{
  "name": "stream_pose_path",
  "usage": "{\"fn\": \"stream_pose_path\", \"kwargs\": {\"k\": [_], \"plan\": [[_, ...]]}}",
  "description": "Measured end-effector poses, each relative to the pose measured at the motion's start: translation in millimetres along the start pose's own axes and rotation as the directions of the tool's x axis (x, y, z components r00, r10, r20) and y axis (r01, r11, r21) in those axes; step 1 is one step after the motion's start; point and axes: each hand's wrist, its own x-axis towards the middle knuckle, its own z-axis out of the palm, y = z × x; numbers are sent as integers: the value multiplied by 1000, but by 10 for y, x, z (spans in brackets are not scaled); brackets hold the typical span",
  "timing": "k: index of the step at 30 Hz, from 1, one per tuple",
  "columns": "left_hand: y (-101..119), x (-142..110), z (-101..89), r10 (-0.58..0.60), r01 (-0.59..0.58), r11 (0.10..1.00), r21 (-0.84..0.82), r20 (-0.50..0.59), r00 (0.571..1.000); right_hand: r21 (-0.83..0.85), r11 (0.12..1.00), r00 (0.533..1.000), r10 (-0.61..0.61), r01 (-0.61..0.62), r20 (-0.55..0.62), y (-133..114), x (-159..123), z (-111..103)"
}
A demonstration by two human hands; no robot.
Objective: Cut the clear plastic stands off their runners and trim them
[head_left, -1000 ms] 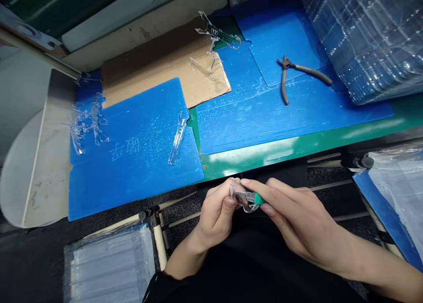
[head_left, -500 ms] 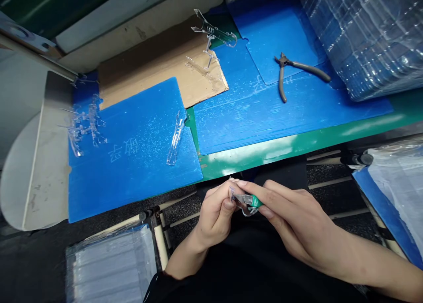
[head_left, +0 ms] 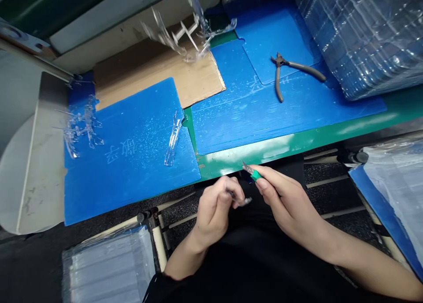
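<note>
My right hand point(head_left: 292, 201) grips a small utility knife point(head_left: 255, 175) with a green body, its blade pointing up and left near the table's front edge. To its left, my left hand point(head_left: 213, 210) is curled around a small clear plastic part point(head_left: 243, 202). Only one end of that part sticks out past the fingers, and it is blurred. The knife blade and the part are apart. Beyond my hands, a long clear plastic piece point(head_left: 172, 140) lies on the left blue sheet point(head_left: 145, 179).
Cutting pliers point(head_left: 280, 67) lie spread on the right blue sheet. A blurred clear plastic frame point(head_left: 188, 34) is above the cardboard point(head_left: 148, 82). More clear frames point(head_left: 82, 126) lie at the left. A wrapped stack of clear trays point(head_left: 366, 43) stands back right.
My right hand has drawn the knife up and away from the plastic part in my left hand. At the back, a larger blurred clear frame now shows above the cardboard, where a smaller-looking one was.
</note>
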Motion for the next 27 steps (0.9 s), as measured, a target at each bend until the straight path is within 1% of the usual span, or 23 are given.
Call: {"fn": "stream_pose_path", "kwargs": {"k": [2,5,7,9,12,14,17,19,23,25,27], "plan": [[9,65,17,-72,64,991,-121,-63,995,54,998,997,41,-38,-59,19,8,3],[53,210,-5,-114,58,955,-291,-179,977,106,993,979,63,-42,-195,48,-4,25],[79,298,-58,-115,22,951,-309,-287,951,152,986,968,102,-68,-229,83,-17,62],[83,355,-124,-111,12,963,-270,-356,928,193,974,965,156,-115,-211,124,-30,114],[69,392,-186,-134,35,964,-264,-366,921,227,959,965,208,-168,-163,156,-53,193],[80,410,-185,-190,60,940,-335,-370,910,241,952,964,228,-191,-134,149,-71,232],[128,448,-147,-294,95,883,-460,-383,876,242,950,964,232,-196,-129,121,-100,256],[143,469,-123,-316,96,864,-494,-386,867,218,960,964,213,-176,-161,114,-113,241],[74,466,-106,-258,66,890,-451,-381,888,148,982,948,152,-114,-280,131,-104,151],[24,451,-102,-266,83,893,-443,-369,891,136,986,936,138,-98,-325,136,-79,104],[-9,437,-97,-286,99,885,-455,-366,886,124,988,932,125,-87,-339,128,-46,75]]}}
